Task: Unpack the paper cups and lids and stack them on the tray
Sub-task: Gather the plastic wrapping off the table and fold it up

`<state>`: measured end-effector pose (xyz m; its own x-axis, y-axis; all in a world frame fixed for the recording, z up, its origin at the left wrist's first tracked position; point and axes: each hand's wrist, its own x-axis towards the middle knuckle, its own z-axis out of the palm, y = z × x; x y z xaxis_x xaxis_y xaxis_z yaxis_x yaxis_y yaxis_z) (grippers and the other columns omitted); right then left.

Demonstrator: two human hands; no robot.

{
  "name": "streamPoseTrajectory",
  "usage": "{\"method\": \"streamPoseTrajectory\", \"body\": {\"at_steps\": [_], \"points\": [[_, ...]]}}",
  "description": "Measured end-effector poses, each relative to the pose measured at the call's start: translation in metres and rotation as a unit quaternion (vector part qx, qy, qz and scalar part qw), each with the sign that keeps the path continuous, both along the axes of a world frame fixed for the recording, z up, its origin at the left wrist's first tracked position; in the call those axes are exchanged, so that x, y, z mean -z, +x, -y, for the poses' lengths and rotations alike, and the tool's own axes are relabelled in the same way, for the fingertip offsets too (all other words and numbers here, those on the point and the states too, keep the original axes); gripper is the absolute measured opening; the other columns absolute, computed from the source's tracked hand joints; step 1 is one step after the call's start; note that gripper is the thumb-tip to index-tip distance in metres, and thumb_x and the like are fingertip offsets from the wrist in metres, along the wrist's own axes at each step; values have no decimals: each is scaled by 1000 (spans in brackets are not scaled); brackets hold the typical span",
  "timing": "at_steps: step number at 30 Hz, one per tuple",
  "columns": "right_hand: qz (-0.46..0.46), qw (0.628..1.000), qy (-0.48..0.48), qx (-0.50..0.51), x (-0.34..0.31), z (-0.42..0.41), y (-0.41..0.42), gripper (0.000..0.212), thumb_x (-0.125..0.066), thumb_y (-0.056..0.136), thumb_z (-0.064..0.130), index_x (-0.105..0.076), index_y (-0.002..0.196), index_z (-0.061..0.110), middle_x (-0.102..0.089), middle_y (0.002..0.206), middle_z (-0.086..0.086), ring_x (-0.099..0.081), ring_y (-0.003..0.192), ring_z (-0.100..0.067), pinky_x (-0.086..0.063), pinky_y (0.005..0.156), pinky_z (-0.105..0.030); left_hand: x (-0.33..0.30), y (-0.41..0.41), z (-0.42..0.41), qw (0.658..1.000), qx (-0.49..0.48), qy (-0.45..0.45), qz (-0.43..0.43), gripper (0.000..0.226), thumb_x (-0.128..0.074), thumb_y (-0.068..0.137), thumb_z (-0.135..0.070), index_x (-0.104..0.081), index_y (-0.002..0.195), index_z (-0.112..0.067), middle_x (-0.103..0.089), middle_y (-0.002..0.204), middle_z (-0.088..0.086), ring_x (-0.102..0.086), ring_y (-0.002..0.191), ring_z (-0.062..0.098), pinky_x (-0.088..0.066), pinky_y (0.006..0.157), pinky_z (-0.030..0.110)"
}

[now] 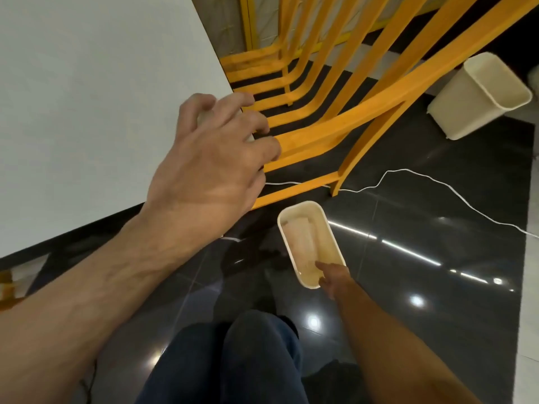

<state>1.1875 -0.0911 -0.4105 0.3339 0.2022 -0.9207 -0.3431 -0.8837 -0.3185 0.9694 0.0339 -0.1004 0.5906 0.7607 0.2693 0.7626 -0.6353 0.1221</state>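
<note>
Reaching down, the right hand [332,279] dips open fingers into the near end of a cream bin [326,225] on the floor; pale wrapped contents lie along its long axis, running away from that hand. The left hand [213,158], well apart at the table [87,97] corner, is curled around something pale, unidentifiable. No tray is visible.
</note>
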Motion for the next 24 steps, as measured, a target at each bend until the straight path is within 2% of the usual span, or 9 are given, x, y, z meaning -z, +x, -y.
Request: {"method": "streamPoseTrajectory", "body": {"at_steps": [4,7,10,13,15,18,20,22,24], "points": [[-16,1000,18,16,-33,7,1,51,-70,89,-2,-54,136,7,-59,101,-14,-57,71,-19,-53,56,-24,-13,3,2,999,-5,-16,-28,17,-62,89,-22,-74,100,-19,-67,117,4,-46,134,29,-23,108,46],[-37,998,51,15,-78,9,0,38,-70,88,-1,-63,123,12,-63,115,-15,-67,83,-21,-58,61,-25,-26,6,4,996,-21,-83,0,23,-61,87,-34,-76,97,-20,-69,113,-2,-46,134,23,-25,110,48],[-49,994,95,-16,-144,8,-4,28,-72,86,3,-69,110,18,-66,119,-14,-70,95,-24,-58,70,-28,-41,4,4,978,-27,-181,100,25,-58,89,-34,-75,101,-21,-69,117,-8,-43,136,14,-19,114,42],[-29,986,153,-66,-217,0,-13,25,-72,87,5,-70,108,18,-70,108,-11,-70,87,-21,-55,72,-29,-69,1,6,909,-109,-340,217,22,-59,97,-21,-70,115,-27,-51,138,-16,-29,137,0,-10,120,33],[-3,976,193,-99,-265,-6,-21,24,-71,88,6,-70,107,20,-72,101,-8,-69,82,-18,-53,72,-30,-87,-6,14,861,-174,-398,264,26,-56,99,-19,-68,120,-31,-53,141,-14,-37,135,3,-25,117,32],[42,953,248,-169,-327,-17,-37,22,-68,90,7,-71,106,21,-74,98,-6,-70,79,-15,-52,72,-32,-110,-31,32,817,-212,-434,316,27,-55,100,-14,-68,119,-28,-63,129,-11,-56,121,7,-45,108,32],[67,927,290,-227,-363,-27,-56,22,-68,91,9,-71,102,27,-74,97,-3,-71,82,-18,-53,74,-34,-120,-56,47,804,-234,-440,325,29,-55,99,-9,-69,117,-26,-65,123,-12,-62,112,7,-49,104,32],[92,898,323,-285,-396,-38,-80,22,-68,92,11,-70,102,30,-73,94,1,-71,86,-19,-56,77,-34,-128,-84,60,804,-258,-425,325,32,-53,97,-4,-70,112,-26,-67,120,-12,-63,111,8,-46,99,13],[106,862,356,-345,-423,-52,-109,21,-67,94,11,-69,105,29,-71,93,3,-70,85,-17,-56,76,-30,-135,-117,71,802,-285,-408,330,33,-52,95,-2,-71,109,-25,-67,118,-11,-64,110,12,-41,82,-1]]}}
